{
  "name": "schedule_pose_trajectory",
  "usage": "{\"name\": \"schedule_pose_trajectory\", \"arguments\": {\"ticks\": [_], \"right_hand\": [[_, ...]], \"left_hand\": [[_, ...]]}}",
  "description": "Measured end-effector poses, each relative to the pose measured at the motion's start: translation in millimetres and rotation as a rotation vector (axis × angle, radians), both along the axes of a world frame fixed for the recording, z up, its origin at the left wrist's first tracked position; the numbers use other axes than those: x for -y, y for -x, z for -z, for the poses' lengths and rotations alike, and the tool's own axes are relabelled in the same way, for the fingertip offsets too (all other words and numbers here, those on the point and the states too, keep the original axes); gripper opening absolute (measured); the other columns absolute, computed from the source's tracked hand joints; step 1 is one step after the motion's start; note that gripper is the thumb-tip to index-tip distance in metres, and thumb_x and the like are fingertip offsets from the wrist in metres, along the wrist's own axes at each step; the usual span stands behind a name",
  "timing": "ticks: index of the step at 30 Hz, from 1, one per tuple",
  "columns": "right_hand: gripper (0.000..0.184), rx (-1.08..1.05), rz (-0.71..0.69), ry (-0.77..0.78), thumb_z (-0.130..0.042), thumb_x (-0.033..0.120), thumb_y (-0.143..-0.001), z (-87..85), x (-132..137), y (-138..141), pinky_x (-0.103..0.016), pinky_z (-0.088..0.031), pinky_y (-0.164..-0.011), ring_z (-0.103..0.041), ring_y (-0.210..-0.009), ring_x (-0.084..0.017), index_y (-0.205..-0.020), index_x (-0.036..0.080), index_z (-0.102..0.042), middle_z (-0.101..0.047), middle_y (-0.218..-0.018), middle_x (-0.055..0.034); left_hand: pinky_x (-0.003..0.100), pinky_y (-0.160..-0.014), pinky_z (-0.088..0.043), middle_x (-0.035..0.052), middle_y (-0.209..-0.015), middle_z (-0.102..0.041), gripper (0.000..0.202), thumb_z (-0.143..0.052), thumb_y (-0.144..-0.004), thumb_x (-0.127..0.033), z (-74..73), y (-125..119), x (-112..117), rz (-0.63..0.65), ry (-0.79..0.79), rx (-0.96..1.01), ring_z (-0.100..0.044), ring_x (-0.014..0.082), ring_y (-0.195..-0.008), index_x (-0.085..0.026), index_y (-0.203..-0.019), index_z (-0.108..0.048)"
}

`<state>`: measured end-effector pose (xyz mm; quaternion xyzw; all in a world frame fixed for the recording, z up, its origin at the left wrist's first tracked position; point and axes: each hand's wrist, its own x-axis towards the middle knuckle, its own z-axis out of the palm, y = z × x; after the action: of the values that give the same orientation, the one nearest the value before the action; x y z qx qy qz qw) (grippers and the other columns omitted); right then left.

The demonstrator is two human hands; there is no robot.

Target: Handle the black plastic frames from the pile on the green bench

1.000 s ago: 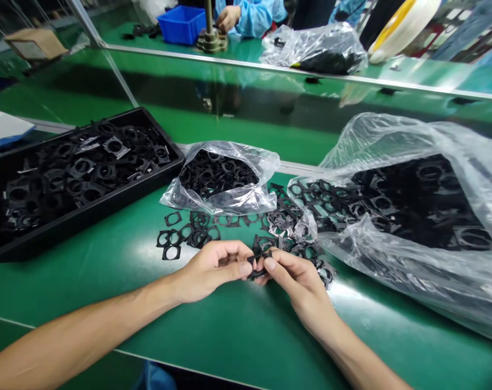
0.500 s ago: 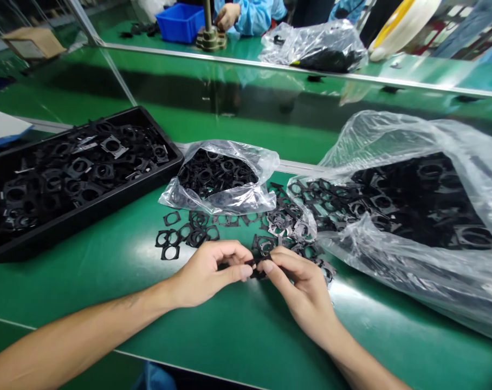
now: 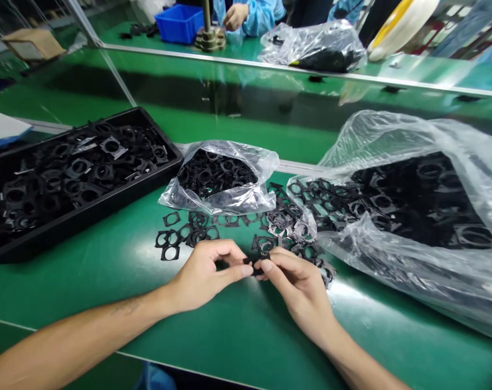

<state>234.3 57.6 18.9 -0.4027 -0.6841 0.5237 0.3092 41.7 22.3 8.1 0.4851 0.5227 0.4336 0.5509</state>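
Since a second ago both of my hands have slid a little toward me and to the left, and the co-worker's hand (image 3: 234, 15) at the far bench has shifted right. My left hand (image 3: 205, 276) and right hand (image 3: 300, 290) meet thumb to thumb over the green table (image 3: 230, 336), each curled nearly closed and pinching a small black part (image 3: 254, 265) from opposite sides. The part sits right between the fingertips, just above the table surface. Just beyond it lie loose black frames (image 3: 189, 234), scattered up to a small clear bag (image 3: 230, 200) of the same pieces. A large clear bag (image 3: 412, 216), also full, spreads to the right, close to my right hand. A black tray (image 3: 79, 219) heaped with parts stands to the left, well apart from my left hand. Bare green surface lies between my forearms and the near edge of the table, and also between the tray and the loose frames. The pinched part is mostly covered by my fingers, so I cannot make out its shape. The large bag is cut off at the right edge, the tray at the left.
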Motion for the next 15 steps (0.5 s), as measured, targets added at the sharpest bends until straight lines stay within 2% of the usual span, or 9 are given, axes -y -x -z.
{"name": "schedule_pose_trajectory", "arguments": {"ticks": [9,15], "right_hand": [[0.042,0.057,0.037,-0.044,-0.059,0.041,-0.1,-2.5,0.4,1.9,-0.029,-0.043,-0.064,-0.052,-0.062,-0.016,-0.064,0.02,-0.066,-0.057,-0.064,-0.0012],[0.045,0.084,0.008,-0.041,-0.056,0.044,-0.101,-1.7,2.5,2.2,-0.029,-0.041,-0.063,-0.052,-0.063,-0.016,-0.064,0.02,-0.063,-0.055,-0.064,-0.0009]], "left_hand": [[0.024,-0.063,-0.047,-0.0006,-0.067,-0.067,0.02,-0.077,-0.082,-0.025,2.9,-0.9,1.5,-0.042,-0.098,-0.092,-0.059,0.0128,-0.063,-0.017,-0.069,-0.065],[0.023,-0.065,-0.044,-0.0014,-0.072,-0.062,0.017,-0.07,-0.088,-0.026,2.6,0.3,3.0,0.016,-0.147,-0.146,-0.056,0.0125,-0.067,-0.018,-0.077,-0.061]]}}
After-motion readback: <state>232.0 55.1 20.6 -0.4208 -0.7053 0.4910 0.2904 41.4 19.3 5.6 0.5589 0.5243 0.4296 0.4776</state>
